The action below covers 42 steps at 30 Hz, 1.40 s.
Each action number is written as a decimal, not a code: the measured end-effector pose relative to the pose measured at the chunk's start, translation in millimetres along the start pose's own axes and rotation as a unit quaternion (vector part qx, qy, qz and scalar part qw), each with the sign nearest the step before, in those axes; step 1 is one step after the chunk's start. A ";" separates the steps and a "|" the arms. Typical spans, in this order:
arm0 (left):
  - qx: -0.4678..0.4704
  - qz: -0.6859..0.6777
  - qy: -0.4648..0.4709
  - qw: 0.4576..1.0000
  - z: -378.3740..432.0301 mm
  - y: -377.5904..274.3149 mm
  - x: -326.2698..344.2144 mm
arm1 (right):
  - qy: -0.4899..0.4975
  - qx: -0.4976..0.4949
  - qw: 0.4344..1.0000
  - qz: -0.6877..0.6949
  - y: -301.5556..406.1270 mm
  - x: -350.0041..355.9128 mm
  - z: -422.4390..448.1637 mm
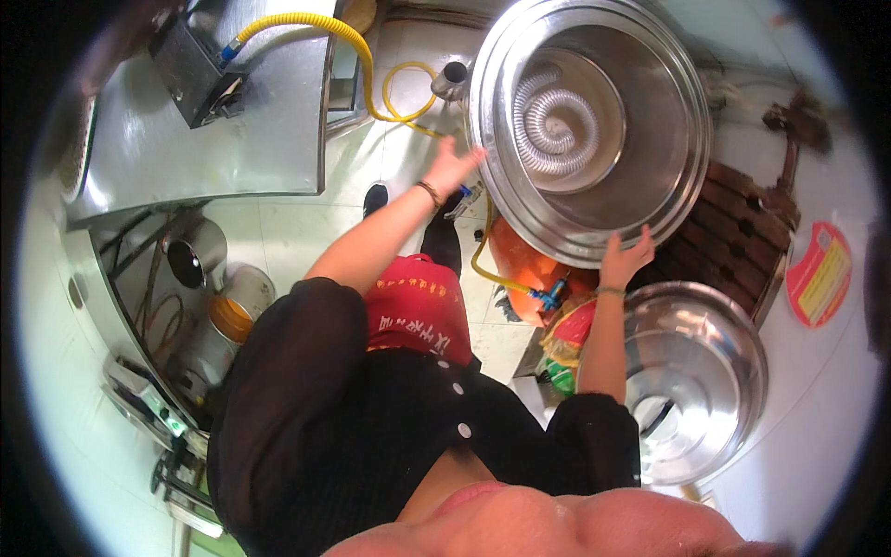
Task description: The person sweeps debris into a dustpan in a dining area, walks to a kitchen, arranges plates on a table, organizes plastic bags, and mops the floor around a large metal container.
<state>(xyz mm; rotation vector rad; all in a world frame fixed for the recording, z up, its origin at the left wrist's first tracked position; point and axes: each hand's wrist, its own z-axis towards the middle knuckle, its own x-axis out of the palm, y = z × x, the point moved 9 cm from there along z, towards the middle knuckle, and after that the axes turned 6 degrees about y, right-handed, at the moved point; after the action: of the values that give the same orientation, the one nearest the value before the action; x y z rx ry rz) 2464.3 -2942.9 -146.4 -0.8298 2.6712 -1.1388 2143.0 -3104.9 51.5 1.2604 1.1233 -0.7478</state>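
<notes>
In front of me is a large stainless steel pot (661,104), its open mouth facing up towards me. A ribbed, silvery coil (564,132) lies in a spiral on the pot's bottom. My left hand (451,167) is at the left side of the rim, fingers spread and slightly blurred, with a fingertip at the metal; its grip is unclear. At the near edge, my right hand (624,261) has its fingers over the rim. A yellow gas hose (480,261) with a blue valve (553,296) runs below the pot, beside an orange object (518,257) partly hidden by it.
A steel table (264,160) stands at the left, a dark metal box (195,76) on it. Metal containers (240,296) sit below. At the right are a dark slatted stand (731,223) and a shiny metal basin or lid (696,348). A steel cylinder (449,82) stands near the pot.
</notes>
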 end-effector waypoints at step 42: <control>0.015 -0.049 0.075 0.996 -186.4 71.7 -133.7 | 0.161 0.016 0.900 -0.406 -421.9 -101.2 -435.6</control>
<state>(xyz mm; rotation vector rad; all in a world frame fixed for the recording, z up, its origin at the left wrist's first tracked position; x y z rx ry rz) 2487.0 -2713.8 -77.5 -0.9140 2.7529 -1.3097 1621.4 -2780.1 29.2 0.9293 1.9640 -1.1951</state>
